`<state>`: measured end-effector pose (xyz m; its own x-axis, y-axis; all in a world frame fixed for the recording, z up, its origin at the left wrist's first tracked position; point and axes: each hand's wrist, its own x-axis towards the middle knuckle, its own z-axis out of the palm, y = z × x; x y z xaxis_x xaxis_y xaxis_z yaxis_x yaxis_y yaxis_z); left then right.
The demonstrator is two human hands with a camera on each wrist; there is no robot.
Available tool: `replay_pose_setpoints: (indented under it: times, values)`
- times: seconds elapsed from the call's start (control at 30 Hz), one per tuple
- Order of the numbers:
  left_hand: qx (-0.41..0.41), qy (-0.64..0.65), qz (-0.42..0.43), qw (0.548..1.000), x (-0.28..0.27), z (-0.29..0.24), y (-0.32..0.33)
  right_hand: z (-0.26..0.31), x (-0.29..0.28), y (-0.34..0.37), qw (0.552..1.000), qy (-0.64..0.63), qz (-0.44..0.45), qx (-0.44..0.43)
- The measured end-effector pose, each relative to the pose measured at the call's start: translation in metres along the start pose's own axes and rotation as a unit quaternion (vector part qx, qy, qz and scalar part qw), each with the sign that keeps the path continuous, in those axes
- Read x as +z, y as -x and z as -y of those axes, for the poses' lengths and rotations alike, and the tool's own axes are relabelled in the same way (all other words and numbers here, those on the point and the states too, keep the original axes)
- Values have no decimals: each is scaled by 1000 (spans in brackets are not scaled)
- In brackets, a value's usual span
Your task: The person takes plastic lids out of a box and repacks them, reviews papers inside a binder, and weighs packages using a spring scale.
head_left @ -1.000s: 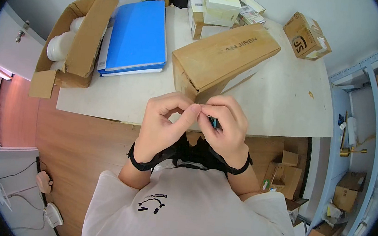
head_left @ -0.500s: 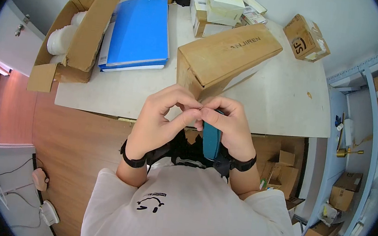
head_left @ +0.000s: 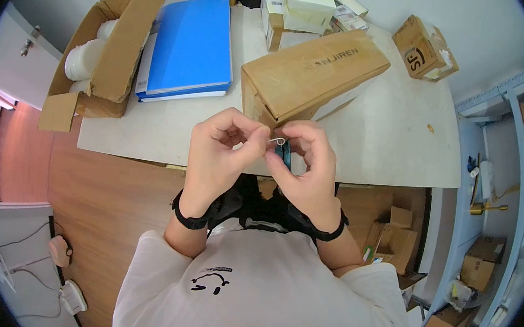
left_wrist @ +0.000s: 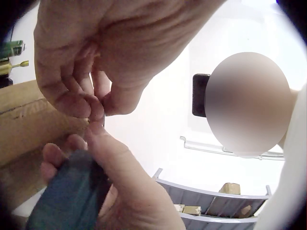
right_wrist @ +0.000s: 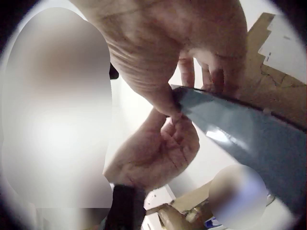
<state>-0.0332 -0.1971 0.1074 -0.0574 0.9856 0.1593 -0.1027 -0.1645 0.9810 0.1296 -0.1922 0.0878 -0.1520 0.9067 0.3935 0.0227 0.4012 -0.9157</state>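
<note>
In front of the table edge, both hands meet at a long teal object (head_left: 284, 156) with a small silver wire loop (head_left: 280, 141) at its end. My right hand (head_left: 309, 168) holds the teal object between thumb and fingers; in the right wrist view its smooth, shiny side (right_wrist: 240, 134) stretches away from the fingers. My left hand (head_left: 219, 156) pinches the straight end of the loop between thumb and forefinger. Seen from the left wrist, the fingertips of both hands come together and hide the loop, above the teal object's blurred body (left_wrist: 69, 196).
Just beyond the hands, a long cardboard box (head_left: 316, 73) lies on the white table (head_left: 398, 139). Blue folders (head_left: 191, 51) and an open carton (head_left: 119, 59) with white tubs are at the left. Smaller boxes (head_left: 307, 8) stack at the back; a shelf rack (head_left: 502, 189) stands right.
The teal object, lying long toward the body half a second ago, is now turned nearly end-on. The silver loop has come into sight between the fingertips, and both hands are slightly farther forward.
</note>
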Motion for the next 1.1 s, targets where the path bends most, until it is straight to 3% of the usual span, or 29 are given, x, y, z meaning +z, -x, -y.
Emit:
replay_pose_setpoints:
  times: [0.07, 0.2, 0.27, 0.43, 0.5, 0.53, 0.6, 0.7, 0.83, 0.9, 1.0, 1.1]
  values:
    - [2, -5, 2, 1000, 2, 1, 0, 0, 0, -7, 966, 182, -36, -181]
    - [-6, 23, -9, 1000, 6, 4, -3, 2, -3, -5, 963, 201, -54, -169]
    - [-2, 35, -14, 999, 8, 6, -6, 3, -6, -8, 950, 237, -27, -204]
    - [-8, 36, -29, 999, 4, 12, -10, 0, -11, -15, 962, 196, -29, -189]
    - [118, -21, -74, 990, -5, 29, -16, 2, -14, -17, 969, 170, -29, -179]
    - [117, -21, -74, 990, -7, 28, -20, 2, -16, -18, 973, 159, -21, -165]
    - [277, -228, -67, 931, -10, 25, -31, 2, -16, -18, 977, 148, -13, -150]
    - [253, -259, -10, 932, -7, 28, -35, 2, -15, -18, 983, 131, -16, -126]
    - [279, -285, 0, 917, 1, 38, -41, 1, -15, -19, 984, 144, -34, -95]
    - [250, -236, 12, 939, 3, 48, -44, 1, -16, -21, 980, 167, -47, -102]
    - [239, -252, -3, 938, 10, 41, -42, 6, -22, -23, 972, 192, -55, -120]
    - [250, -256, -15, 934, 14, 37, -43, 10, -29, -24, 974, 208, -30, -84]
